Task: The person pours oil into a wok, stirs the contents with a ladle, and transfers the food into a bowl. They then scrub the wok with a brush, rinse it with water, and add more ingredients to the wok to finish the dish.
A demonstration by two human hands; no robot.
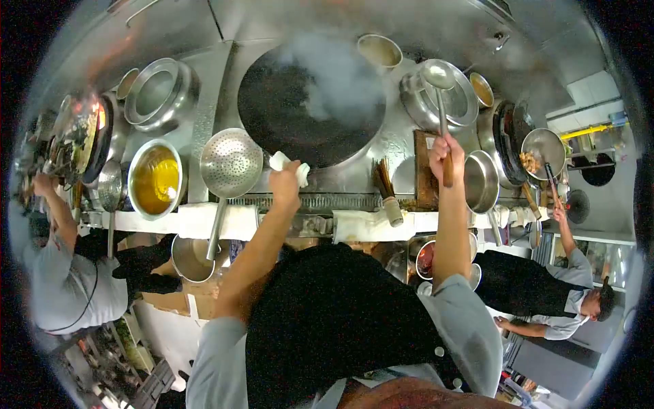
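Note:
A large dark wok (293,102) sits in the stove top, with steam rising over its right part. My left hand (285,185) is closed on a folded white cloth (289,168) at the wok's lower edge. To its left lies a perforated strainer (231,162) with a long handle. My right hand (447,158) grips the wooden handle of a metal ladle (438,75), whose bowl is raised over a metal pot (460,102). Between my hands, a bamboo brush (387,191) rests at the stove's front edge.
A bowl of yellow oil (157,178) stands left of the strainer. An empty-looking pot (481,183) is right of my right forearm. Co-workers stand at the far left (88,286) and far right (545,286), each at another wok. White cloths (371,225) line the front rail.

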